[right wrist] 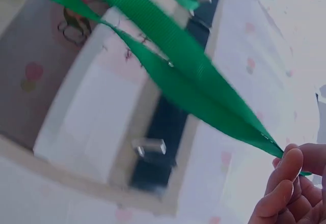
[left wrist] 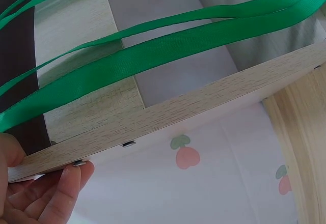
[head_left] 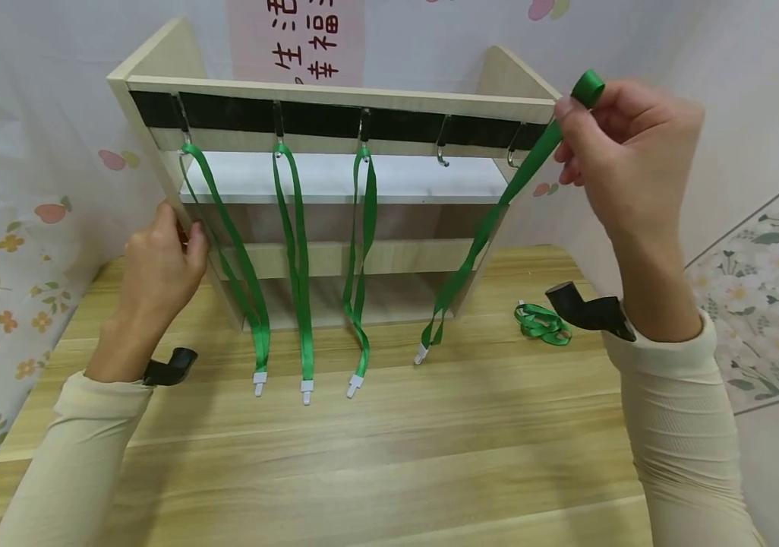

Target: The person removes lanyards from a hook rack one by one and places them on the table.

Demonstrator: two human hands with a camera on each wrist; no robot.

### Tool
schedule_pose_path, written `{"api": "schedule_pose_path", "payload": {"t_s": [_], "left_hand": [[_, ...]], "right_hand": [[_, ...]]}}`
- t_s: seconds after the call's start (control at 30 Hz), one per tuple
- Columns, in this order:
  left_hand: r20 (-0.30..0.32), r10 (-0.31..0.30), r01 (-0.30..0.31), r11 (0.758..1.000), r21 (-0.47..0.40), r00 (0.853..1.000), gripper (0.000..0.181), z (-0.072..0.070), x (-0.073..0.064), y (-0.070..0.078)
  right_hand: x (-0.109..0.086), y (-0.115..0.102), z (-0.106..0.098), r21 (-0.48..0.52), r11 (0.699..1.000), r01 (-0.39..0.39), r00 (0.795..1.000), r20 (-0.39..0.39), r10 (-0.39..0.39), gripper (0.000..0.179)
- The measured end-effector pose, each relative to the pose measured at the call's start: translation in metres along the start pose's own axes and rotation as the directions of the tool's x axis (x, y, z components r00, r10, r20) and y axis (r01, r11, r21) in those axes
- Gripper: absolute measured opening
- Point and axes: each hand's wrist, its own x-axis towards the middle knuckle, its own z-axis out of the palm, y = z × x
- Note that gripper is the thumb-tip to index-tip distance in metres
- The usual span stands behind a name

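My left hand grips the left side panel of a pale wooden shelf, fingers and thumb on either side of its edge in the left wrist view. Up at the shelf's right end, my right hand pinches the looped top of a green lanyard, which slants down to a white clip near the tabletop. Green lanyards hang from the left hook, the second and the middle one: left lanyard, second lanyard, middle lanyard. Two bare metal hooks, fourth hook and right-end hook, are nearest the right hand.
A bundled green lanyard lies on the wooden table, right of the shelf. A black strip runs behind the hooks. Patterned cloth covers the wall behind and at the left.
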Motion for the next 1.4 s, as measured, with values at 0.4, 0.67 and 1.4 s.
{"api": "schedule_pose_path", "payload": {"t_s": [0.4,0.67,1.4], "left_hand": [[-0.011,0.010,-0.011,1.000,-0.003,1.000,0.021,0.002,0.000,-0.003],[-0.003,0.006,-0.006,1.000,0.002,1.000,0.021,0.002,0.000,-0.003],[-0.002,-0.001,0.001,1.000,0.005,1.000,0.021,0.003,0.001,-0.002]], "right_hand": [[0.008,0.005,-0.033,0.000,0.997,-0.079,0.989,-0.125,0.079,0.009],[-0.003,0.020,-0.054,-0.176,0.973,-0.151,0.989,-0.024,0.149,0.010],[-0.029,0.046,-0.106,-0.327,0.865,-0.382,0.841,0.265,0.471,0.005]]}}
